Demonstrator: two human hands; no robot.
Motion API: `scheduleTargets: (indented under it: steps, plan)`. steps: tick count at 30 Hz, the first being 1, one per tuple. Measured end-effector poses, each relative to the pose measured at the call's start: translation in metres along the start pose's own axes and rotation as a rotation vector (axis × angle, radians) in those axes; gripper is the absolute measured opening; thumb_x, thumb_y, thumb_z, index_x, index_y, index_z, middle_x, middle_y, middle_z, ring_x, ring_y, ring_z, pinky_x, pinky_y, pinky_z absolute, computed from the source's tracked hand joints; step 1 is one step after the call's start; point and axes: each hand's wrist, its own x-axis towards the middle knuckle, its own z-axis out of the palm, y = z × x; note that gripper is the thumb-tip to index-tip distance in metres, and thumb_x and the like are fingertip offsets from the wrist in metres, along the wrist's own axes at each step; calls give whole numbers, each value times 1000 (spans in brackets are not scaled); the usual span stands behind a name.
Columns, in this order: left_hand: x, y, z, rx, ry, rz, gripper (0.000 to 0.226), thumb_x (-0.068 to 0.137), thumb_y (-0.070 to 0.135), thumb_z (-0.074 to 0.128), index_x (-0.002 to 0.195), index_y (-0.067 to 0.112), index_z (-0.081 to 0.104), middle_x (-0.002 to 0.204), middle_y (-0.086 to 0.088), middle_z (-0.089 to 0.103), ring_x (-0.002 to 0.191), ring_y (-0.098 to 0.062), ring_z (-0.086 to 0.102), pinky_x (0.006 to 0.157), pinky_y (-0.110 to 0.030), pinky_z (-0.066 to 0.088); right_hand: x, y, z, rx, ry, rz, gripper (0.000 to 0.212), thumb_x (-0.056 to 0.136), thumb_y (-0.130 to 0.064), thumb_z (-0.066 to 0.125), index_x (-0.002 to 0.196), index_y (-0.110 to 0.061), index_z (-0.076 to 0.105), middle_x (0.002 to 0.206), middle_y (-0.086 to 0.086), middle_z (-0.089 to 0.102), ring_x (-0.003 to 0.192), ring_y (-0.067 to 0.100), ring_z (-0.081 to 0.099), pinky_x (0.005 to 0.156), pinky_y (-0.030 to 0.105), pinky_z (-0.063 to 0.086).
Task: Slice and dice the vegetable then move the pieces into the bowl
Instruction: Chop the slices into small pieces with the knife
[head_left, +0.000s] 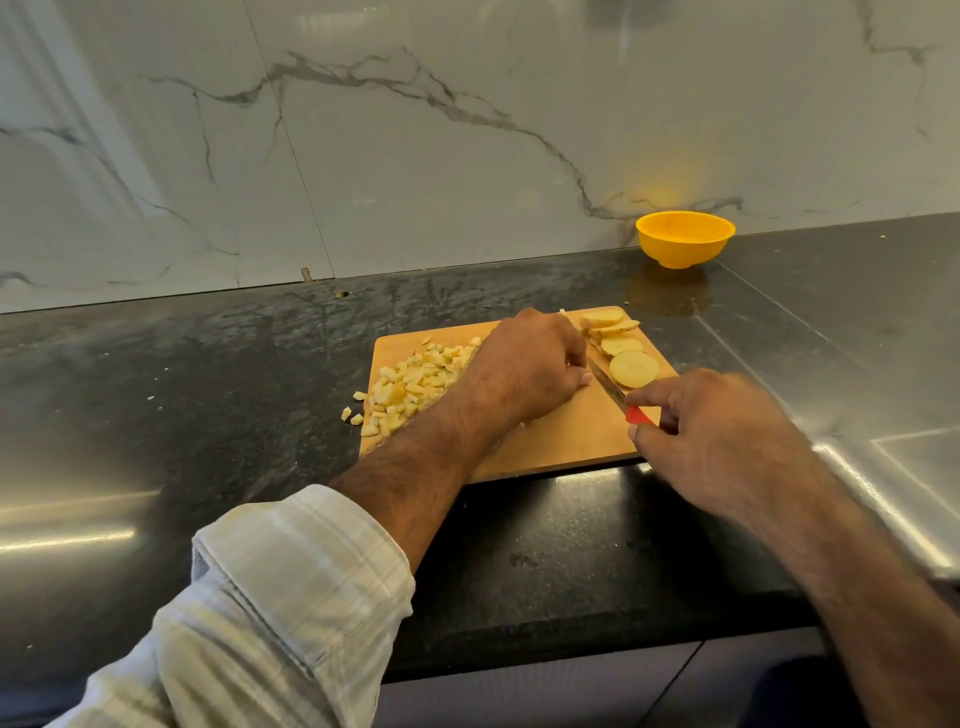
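- One wooden cutting board lies near the front edge of the dark counter, with bare counter all around it.
- One yellow bowl sits by the wall, well apart from the board.
- Four round potato slices lie at the board's far right corner; many diced pieces are heaped on its left, three just off the edge.
- Left hand is curled, fingertips down on the board; I cannot tell what it holds.
- Right hand grips the knife by its red handle.

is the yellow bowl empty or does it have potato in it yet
Cannot tell for sure: the yellow bowl stands upright by the wall, and only its upper inner wall shows, bare. The diced pieces lie on the cutting board.
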Motion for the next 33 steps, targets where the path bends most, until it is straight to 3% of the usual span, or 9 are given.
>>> scheduleTargets:
  steps: [6,11,14,18,24,28,33]
  plan:
    - [0,-15,-12,-163,-102,13,18,93,17,80,109,25,83,107,10,76,98,-4,65,89,-25,56,-1,-3,4,-106,-23,-53,46,97,-45,63,143,-41,57,127,-7,66,110,15,62,91,37,60]
    - [-1,-32,-22,-207,-107,-9,24,88,30,86,111,28,79,112,12,71,105,-6,64,88,-29,56,-9,-9,8,-71,-10,-105,43,99,-41,63,142,-38,59,120,-13,68,107,11,61,90,33,58]
    - [0,-29,-20,-204,-139,-5,15,90,24,85,105,25,82,102,13,73,96,-5,65,82,-23,54,-8,-7,10,-50,30,-84,42,99,-41,62,141,-35,60,118,-9,69,104,13,62,86,32,59]
    - [1,-23,-16,-195,-127,-1,12,91,18,83,103,21,83,98,11,75,93,-7,67,86,-25,59,-9,-10,12,-27,-1,-114,41,100,-40,62,141,-35,60,118,-11,68,106,11,61,91,32,58]
    - [1,-23,-18,-207,-135,-10,13,91,25,83,103,20,84,94,10,75,88,-7,68,77,-21,57,-12,-15,11,1,17,-105,43,100,-40,63,142,-35,59,125,-8,68,110,13,61,93,33,58]
    - [2,-19,-17,-183,-131,-24,13,91,20,83,103,18,85,93,8,76,88,-9,68,81,-25,61,-18,-21,16,-32,18,-147,34,102,-37,57,134,-32,64,110,-9,66,98,10,58,84,30,56]
    - [2,-16,-17,-141,-128,-29,11,90,19,84,100,18,85,92,8,77,89,-9,70,88,-32,63,-14,-32,19,-105,-41,-140,14,99,-32,57,109,-30,67,98,-8,61,95,13,59,78,32,56]
